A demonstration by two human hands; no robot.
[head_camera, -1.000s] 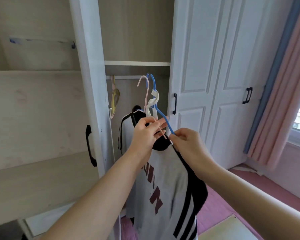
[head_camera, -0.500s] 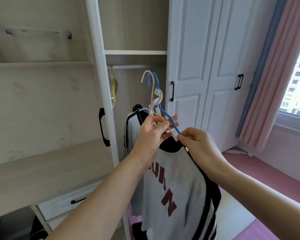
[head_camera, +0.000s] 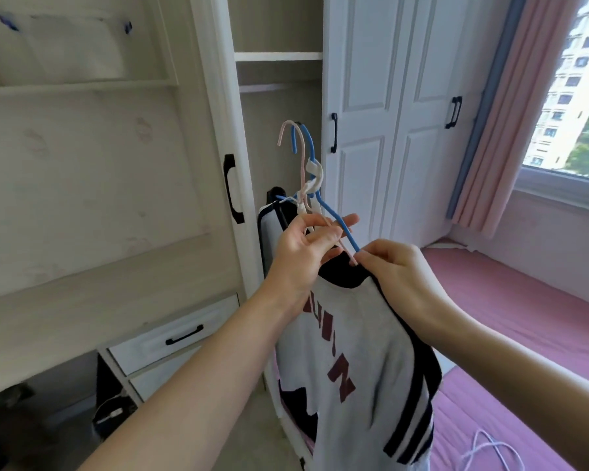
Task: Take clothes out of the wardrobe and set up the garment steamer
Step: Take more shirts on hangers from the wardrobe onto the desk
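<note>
- At the far left we see the open wardrobe door (head_camera: pixel 215 137) with its black handle, and behind it the hanging bay, where the rail (head_camera: pixel 269 87) now carries nothing of ours: a second ago the hanger hooks stood just under it, and now they sit lower and clear of it.
- That tells us the clothes are out of the wardrobe; in our judgement the first half of the task is nearly done, and the steamer, which we cannot see, comes next.
- Our left hand (head_camera: pixel 298 253) is pinched shut on the hangers just below their necks, thumb and fingers closed around the wire.
- Above that hand the pink hanger (head_camera: pixel 295 137) and blue hanger (head_camera: pixel 308 147) rise together, bound by a white tie (head_camera: pixel 313 178).
- The grey shirt (head_camera: pixel 351 351), with dark red letters and black stripes, hangs straight down from the hangers, below both hands and in front of a second garment (head_camera: pixel 271 226).
- Our right hand (head_camera: pixel 398 277) grips the shirt's black collar and the blue hanger's arm, fingers closed on them, just beside the left hand.
- Further right lie the closed doors (head_camera: pixel 388 96) and the pink curtain (head_camera: pixel 510 113).
</note>
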